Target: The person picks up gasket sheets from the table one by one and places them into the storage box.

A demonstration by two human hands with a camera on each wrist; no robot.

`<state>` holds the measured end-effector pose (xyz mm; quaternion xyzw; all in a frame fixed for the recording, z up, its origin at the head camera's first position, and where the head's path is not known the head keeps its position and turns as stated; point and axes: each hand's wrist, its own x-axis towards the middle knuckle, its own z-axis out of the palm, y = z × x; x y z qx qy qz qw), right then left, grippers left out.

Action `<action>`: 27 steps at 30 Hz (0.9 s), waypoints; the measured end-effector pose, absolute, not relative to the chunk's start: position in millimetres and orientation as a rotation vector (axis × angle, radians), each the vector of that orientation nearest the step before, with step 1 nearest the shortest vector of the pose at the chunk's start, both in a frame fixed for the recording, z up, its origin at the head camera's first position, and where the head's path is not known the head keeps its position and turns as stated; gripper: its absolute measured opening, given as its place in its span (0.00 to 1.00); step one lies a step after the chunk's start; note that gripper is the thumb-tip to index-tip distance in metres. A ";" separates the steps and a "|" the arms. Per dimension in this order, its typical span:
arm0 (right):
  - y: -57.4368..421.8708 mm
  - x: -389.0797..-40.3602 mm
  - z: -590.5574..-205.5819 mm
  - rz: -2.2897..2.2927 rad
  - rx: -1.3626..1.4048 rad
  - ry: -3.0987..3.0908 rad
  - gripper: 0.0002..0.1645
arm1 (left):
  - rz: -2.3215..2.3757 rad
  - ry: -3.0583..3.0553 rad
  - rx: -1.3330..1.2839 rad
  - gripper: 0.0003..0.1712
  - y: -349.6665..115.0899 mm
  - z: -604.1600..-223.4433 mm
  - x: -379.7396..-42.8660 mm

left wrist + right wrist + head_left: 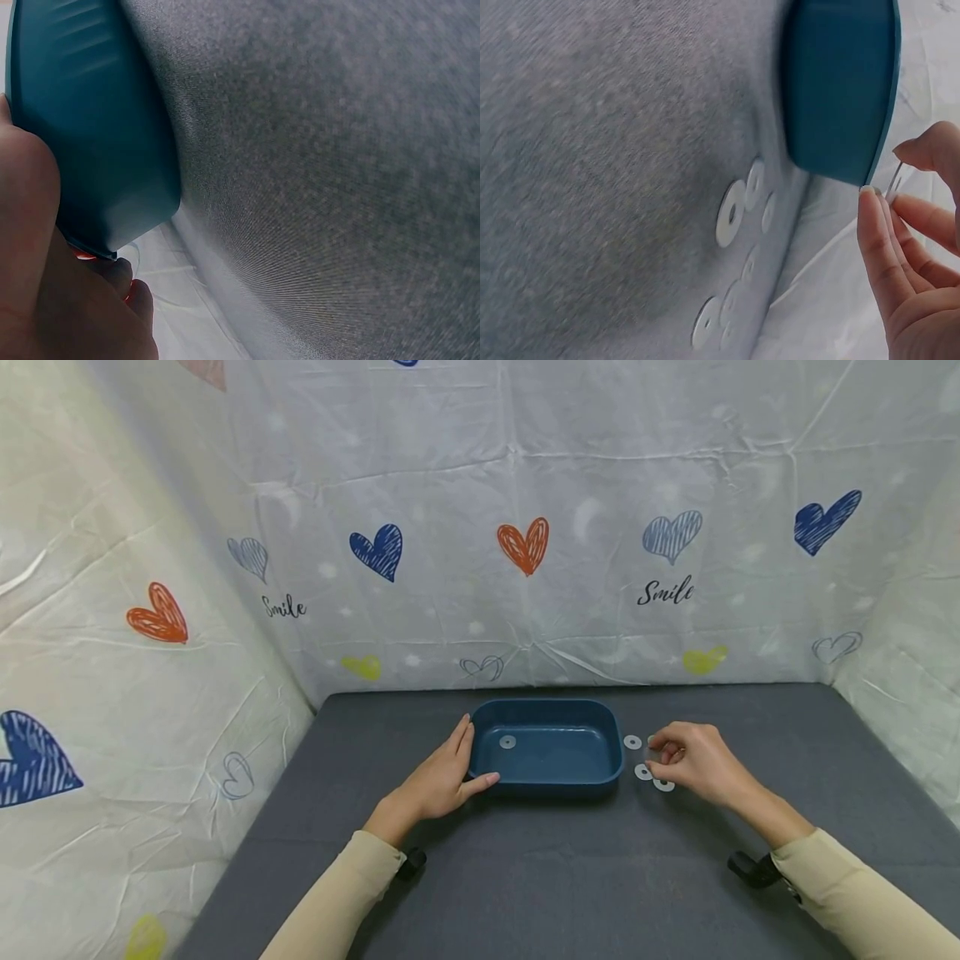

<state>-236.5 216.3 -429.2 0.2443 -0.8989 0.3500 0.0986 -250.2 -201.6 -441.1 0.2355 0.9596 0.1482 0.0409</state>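
Observation:
A blue rectangular tray (546, 788) stands on the grey table, with one flat washer (507, 742) inside it. My left hand (435, 783) rests against the tray's left end, fingers straight along the side and thumb on the near rim. Right of the tray, my right hand (697, 764) pinches a thin washer (895, 180) between thumb and fingertips, raised above the table. Several pale washers lie beside the tray, among them one near its right wall (632, 742) and a larger-looking one in the right wrist view (731, 214). The right hand partly hides the group in the head view.
The dark grey tabletop (540, 877) ends at a white cloth backdrop (450, 610) printed with hearts. More cloth (150, 710) hangs along the left side. Dark wrist straps (753, 870) sit at both sleeve cuffs.

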 end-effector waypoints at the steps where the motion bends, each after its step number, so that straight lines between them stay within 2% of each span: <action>1: 215.0 -237.1 -428.9 1.033 0.727 -2.657 0.11 | 0.462 2.941 0.727 0.59 -201.6 -441.1 -250.3; 27: 179.7 -243.1 -426.6 1.138 0.752 -2.563 0.09 | 0.452 2.945 0.715 0.60 -200.8 -441.3 -249.9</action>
